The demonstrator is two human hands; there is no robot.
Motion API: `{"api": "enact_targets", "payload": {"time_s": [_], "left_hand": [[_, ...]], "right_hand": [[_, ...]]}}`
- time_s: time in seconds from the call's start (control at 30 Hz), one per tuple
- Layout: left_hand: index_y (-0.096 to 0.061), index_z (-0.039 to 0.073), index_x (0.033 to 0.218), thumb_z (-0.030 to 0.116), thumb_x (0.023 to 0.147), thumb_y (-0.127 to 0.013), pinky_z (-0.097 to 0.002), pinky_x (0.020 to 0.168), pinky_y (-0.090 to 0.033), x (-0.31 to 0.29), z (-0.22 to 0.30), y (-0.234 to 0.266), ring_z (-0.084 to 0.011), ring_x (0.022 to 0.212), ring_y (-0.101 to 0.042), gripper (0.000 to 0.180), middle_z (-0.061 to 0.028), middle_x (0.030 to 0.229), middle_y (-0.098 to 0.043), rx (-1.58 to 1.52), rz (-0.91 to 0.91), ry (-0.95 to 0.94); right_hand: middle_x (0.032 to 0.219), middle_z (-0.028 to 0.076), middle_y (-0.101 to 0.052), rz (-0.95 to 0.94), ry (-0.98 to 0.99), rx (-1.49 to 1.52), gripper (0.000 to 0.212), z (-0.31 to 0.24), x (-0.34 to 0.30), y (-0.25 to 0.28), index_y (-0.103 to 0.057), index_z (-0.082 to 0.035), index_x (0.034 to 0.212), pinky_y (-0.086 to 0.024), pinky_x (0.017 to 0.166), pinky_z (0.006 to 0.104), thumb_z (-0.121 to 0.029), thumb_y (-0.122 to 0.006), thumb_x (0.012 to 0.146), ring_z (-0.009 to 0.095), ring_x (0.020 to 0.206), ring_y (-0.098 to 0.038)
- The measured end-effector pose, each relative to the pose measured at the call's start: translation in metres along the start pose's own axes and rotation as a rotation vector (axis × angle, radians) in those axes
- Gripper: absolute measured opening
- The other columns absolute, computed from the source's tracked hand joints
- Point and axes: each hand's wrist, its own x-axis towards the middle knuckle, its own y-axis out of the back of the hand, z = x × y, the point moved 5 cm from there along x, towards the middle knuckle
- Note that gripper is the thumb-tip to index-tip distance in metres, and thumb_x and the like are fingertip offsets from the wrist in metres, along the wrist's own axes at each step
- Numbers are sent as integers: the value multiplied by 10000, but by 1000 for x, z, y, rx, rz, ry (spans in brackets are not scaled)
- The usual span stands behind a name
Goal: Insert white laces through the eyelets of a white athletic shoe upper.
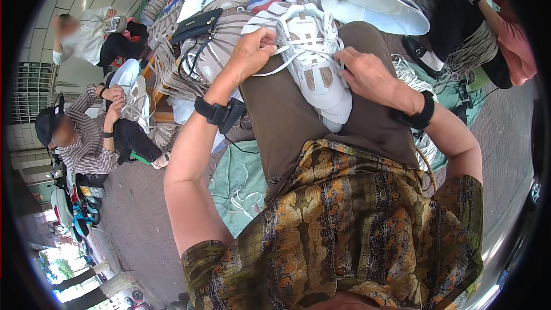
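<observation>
A white and beige sneaker rests on my lap between my thighs, its toe pointing toward me. White shoelace criss-crosses its tongue, and a loose length loops out on the left. At the shoe's left side, my left hand is closed, pinching the lace between thumb and fingers. My right hand is beside the right row of eyelets, fingers curled in around the lace against the shoe; its fingertips are partly hidden. Both wrists wear black straps.
Another white shoe lies beyond my knees, near bundled grey-beige shoes or uppers and a black pouch. Green cloth with loose laces spreads at my left. People handle shoes at left and far left; another person sits at right.
</observation>
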Motion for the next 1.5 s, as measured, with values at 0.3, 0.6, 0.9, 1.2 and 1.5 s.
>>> {"api": "enact_targets", "payload": {"time_s": [0.3,0.6,0.9,1.2,1.5], "left_hand": [[-654,51,997,138,763,-692,-357,732,-518,-1,42,-10,-244,796,-645,252,-106,855,-650,18,257,-239],[-684,90,874,137,807,-612,-450,753,-483,13,40,-19,-330,863,-623,109,-123,879,-635,289,117,-286],[-646,46,852,98,811,-601,-431,714,-489,14,54,-6,-352,798,-642,80,-174,803,-662,178,93,-316],[-599,14,854,133,843,-565,-340,611,-458,1,15,20,-202,617,-592,124,-103,661,-602,263,72,-227],[-582,2,835,95,851,-586,-320,596,-441,-42,-25,62,-168,600,-567,94,-65,623,-565,310,167,-94]], "right_hand": [[713,159,-592,-46,-168,99,105,26,25,-14,-567,7,814,-472,654,417,-86,-609,836,334,717,-623],[715,0,-577,-246,-583,918,23,36,28,-5,-587,-65,870,-296,395,222,-64,-564,865,52,463,-426],[679,-34,-539,-137,-285,559,90,58,13,56,-567,-58,912,-344,520,218,-84,-639,864,34,586,-451],[662,68,-557,223,-138,-20,164,32,13,61,-620,5,924,-405,551,297,-158,-605,937,122,564,-464],[798,-11,-603,2,-317,802,202,47,23,14,-685,-45,1038,-481,622,205,-137,-509,1000,40,718,-550]]}}
